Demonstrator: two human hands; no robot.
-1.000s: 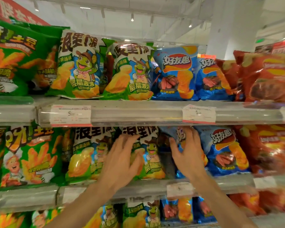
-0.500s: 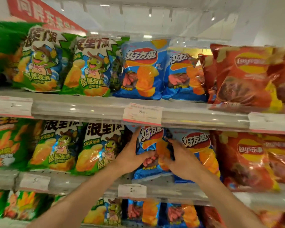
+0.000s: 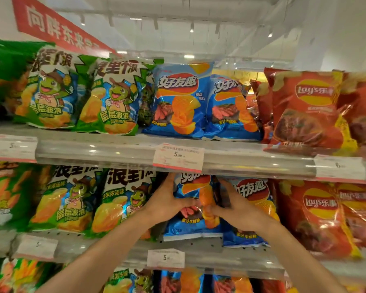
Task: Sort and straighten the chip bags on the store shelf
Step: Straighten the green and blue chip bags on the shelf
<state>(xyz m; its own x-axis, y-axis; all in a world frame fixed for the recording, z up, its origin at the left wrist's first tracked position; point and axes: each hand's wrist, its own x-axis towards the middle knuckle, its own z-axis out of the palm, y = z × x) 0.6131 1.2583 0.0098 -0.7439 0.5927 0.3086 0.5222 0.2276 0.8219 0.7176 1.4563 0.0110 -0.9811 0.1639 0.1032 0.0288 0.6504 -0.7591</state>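
Blue 好友趣 bag (image 3: 190,224) on middle shelf (image 3: 199,252), left of red Lay's bags (image 3: 317,210) (price tag (image 3: 178,156): 5.90). Left hand (image 3: 167,200) grip and right hand (image 3: 235,205) grip both holding its sides.

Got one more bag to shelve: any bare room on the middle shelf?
Only the bare strip of middle shelf in front of the blue bag both hands hold. Behind it, green bags and red bags crowd edge to edge.
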